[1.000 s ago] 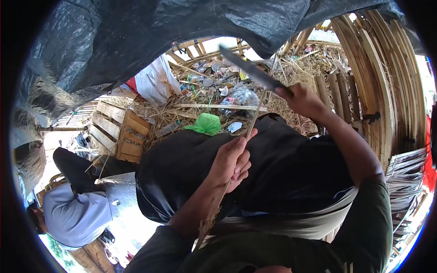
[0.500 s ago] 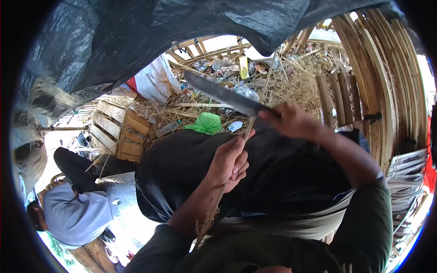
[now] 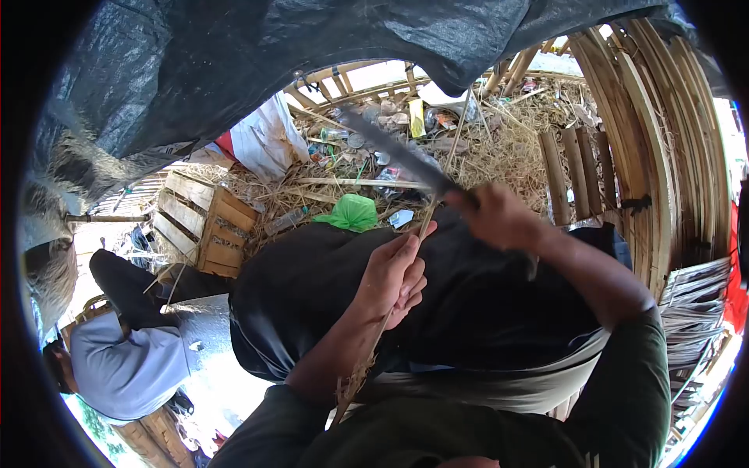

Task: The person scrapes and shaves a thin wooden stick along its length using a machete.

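Note:
My left hand (image 3: 396,279) is closed around a long thin wooden stick (image 3: 374,343) that runs up at a slant across my lap. Frayed fibres hang from the stick's lower part near my forearm. My right hand (image 3: 503,217) grips the handle of a machete (image 3: 406,158), whose broad dark blade points up and to the left. The blade is slightly blurred by motion. Near its handle end the blade meets or crosses the stick, just above my left fingers; whether they touch I cannot tell.
Black cloth (image 3: 312,269) covers my legs. Beyond lie a green plastic bag (image 3: 350,212), a wooden crate (image 3: 207,222) and litter on straw. Wooden slats (image 3: 655,140) stand at right. A person in grey (image 3: 129,363) sits at lower left. Dark tarp (image 3: 257,54) hangs overhead.
My right hand has turned the machete, so its tip has swung up and to the right. My left hand and the stick stay nearly in place.

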A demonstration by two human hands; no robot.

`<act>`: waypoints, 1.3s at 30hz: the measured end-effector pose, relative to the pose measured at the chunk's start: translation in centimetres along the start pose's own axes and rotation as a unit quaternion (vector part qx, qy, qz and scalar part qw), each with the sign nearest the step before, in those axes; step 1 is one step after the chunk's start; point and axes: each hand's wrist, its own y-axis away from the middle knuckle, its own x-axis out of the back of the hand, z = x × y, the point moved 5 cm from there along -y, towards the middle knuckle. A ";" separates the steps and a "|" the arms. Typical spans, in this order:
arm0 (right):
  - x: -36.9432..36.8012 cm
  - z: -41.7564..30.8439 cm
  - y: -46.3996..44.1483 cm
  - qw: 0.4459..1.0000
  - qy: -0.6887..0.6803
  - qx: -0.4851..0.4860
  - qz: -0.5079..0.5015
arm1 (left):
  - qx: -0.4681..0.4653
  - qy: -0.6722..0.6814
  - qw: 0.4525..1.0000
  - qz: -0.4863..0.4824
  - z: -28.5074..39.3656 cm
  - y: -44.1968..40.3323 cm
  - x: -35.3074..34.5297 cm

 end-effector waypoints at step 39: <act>0.8 4.2 -2.6 0.852 -0.358 -0.325 -0.200 | 0.003 -0.084 0.996 0.042 0.0 0.9 0.0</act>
